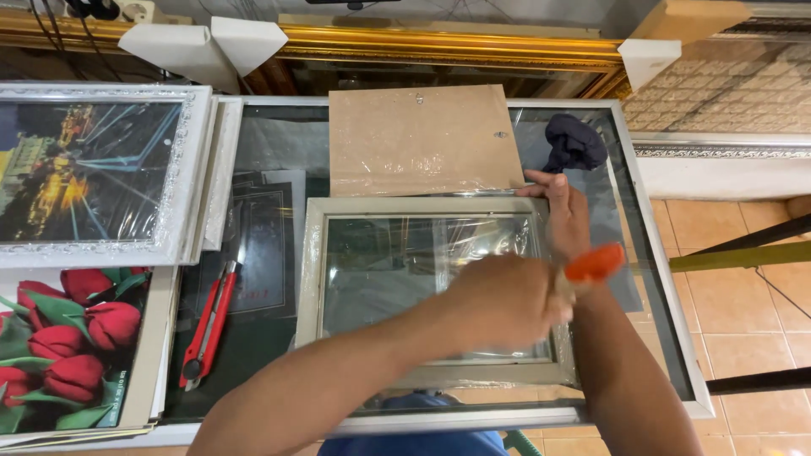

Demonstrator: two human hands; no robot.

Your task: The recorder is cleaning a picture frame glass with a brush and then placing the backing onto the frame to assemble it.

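A pale grey-green picture frame (314, 279) with a glass pane under clear plastic film lies flat on a glass-topped table (655, 279). My left hand (498, 300) reaches across the frame's right part and is closed on a small tool with an orange handle (596, 262), which is blurred. My right hand (562, 211) rests on the frame's upper right corner, fingers pressing down on the edge. My left forearm crosses over the frame's lower half and hides it.
A brown backing board (422, 139) lies just behind the frame, a dark cloth (574, 142) to its right. A red utility knife (207, 325) lies left of the frame. Framed pictures, a night city (84, 169) and red tulips (68, 346), are stacked at the left. A gold frame (456, 46) stands behind.
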